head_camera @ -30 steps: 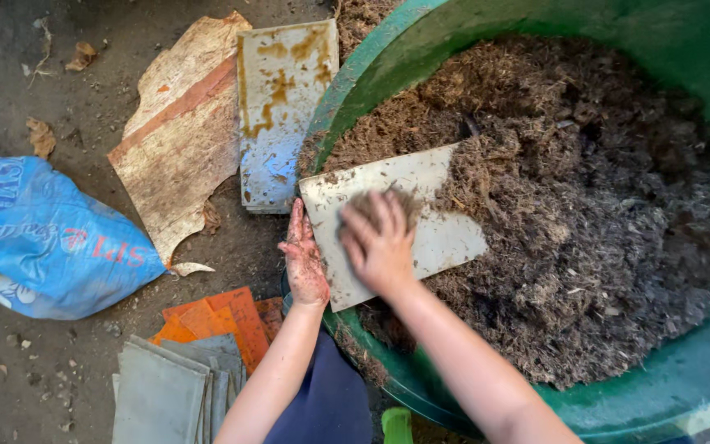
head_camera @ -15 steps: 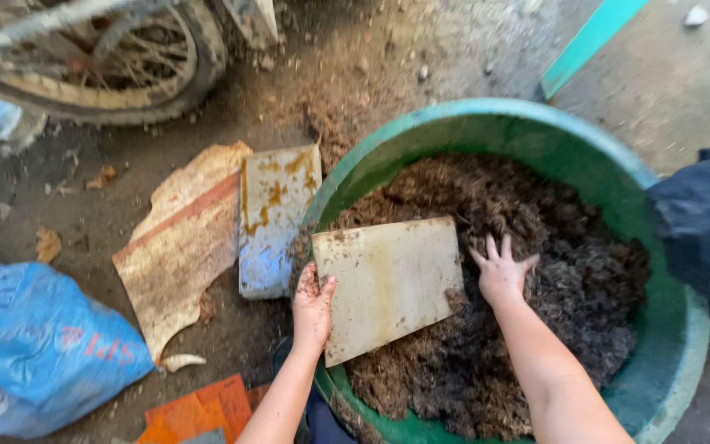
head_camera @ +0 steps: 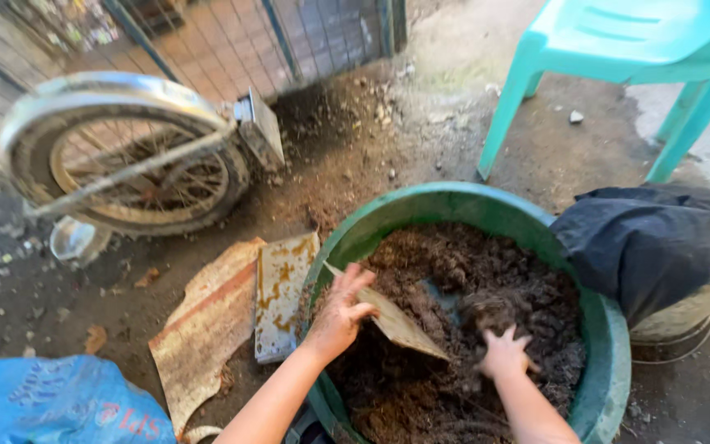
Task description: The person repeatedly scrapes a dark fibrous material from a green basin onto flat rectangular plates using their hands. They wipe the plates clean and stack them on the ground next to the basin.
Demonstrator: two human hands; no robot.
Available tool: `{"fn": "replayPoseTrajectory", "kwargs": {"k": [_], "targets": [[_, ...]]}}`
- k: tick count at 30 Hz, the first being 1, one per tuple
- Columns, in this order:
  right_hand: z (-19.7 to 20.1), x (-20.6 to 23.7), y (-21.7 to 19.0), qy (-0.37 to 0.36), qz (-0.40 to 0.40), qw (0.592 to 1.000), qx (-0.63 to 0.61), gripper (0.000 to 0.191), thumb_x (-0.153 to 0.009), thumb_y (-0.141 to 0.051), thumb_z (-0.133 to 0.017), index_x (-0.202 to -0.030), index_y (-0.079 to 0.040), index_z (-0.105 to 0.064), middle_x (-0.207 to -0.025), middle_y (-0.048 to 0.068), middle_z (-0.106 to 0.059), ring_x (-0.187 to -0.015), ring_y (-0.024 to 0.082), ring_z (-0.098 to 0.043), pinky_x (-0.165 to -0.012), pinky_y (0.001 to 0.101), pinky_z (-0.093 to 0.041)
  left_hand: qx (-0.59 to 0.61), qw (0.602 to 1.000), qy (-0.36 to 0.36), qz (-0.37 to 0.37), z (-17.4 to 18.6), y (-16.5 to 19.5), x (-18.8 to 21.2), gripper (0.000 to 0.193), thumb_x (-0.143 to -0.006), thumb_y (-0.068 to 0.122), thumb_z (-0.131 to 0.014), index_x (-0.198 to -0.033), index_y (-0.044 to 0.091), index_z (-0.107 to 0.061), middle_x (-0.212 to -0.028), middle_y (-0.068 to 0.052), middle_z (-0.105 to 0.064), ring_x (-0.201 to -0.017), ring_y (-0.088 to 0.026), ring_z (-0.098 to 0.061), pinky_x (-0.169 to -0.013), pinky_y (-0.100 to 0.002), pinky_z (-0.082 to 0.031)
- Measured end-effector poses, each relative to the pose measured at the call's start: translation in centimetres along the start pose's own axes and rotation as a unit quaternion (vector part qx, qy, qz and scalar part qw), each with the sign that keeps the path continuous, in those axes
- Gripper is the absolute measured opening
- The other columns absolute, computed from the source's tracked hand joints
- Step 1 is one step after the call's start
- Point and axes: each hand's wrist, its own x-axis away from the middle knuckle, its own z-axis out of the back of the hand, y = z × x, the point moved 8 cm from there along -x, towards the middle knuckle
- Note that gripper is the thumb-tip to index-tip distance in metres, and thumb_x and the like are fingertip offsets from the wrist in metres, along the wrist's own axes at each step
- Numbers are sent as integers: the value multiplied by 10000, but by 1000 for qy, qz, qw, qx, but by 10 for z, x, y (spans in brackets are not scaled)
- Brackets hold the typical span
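Observation:
A big green tub (head_camera: 610, 329) holds dark brown, fibrous soil (head_camera: 503, 279). My left hand (head_camera: 340, 311) grips the near edge of a flat, pale board (head_camera: 400, 325) and tilts it up on edge inside the tub. My right hand (head_camera: 503, 352) reaches into the soil to the right of the board, fingers spread and caked with dirt. Soil partly buries the board's lower end.
A rusty metal sheet (head_camera: 283, 294) and a torn piece of cardboard (head_camera: 207, 329) lie left of the tub. A blue sack (head_camera: 51, 403) sits at the lower left. A bicycle wheel (head_camera: 125, 156) stands behind. A black bag (head_camera: 651, 247) and a turquoise plastic chair (head_camera: 618, 49) are on the right.
The board lay flat on the soil; now my left hand has tipped it up on edge. My right hand moved off the board into the soil. The view swung upward.

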Motion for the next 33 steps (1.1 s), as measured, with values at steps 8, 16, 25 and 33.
{"fn": "replayPoseTrajectory", "kwargs": {"k": [8, 16, 25, 33], "targets": [[-19, 32, 4, -9, 21, 1000, -9, 984, -774, -452, -884, -1569, -498, -306, -1727, 22, -108, -1531, 532, -94, -999, 745, -441, 443, 644, 200, 591, -76, -85, 70, 676, -1056, 209, -614, -1603, 168, -218, -1625, -196, -424, -1437, -388, -449, -1170, -489, -356], [-4, -16, -10, 89, 13, 995, -51, 641, -843, -233, -751, -1432, -406, -567, -1571, 66, -380, -1396, 457, -376, -909, 615, -578, 431, 679, 179, 567, -93, -92, 124, 873, -867, -116, -450, -1621, 165, -112, -1627, -123, -368, -1418, -290, -444, -1148, -398, -369], [47, 13, -75, -25, 164, 895, -414, 635, -817, -323, -836, -1389, -150, -623, -1394, 94, -681, -1235, 245, -691, -1083, 389, -536, 290, 760, 50, 580, -89, -102, 175, 758, -1011, 323, -524, -1627, 119, -132, -1715, -90, -194, -1561, -217, -210, -1230, -364, -210], [24, 146, -220, 48, 226, 880, -415, 783, -849, -521, -743, -1552, -313, -467, -1661, 202, -125, -1497, 453, -181, -1165, 602, -212, 405, 611, 139, 665, -103, -113, 223, 933, -1002, 662, -481, -1479, -137, -419, -1672, -220, -421, -1543, -348, -295, -1180, -625, -233]]}}
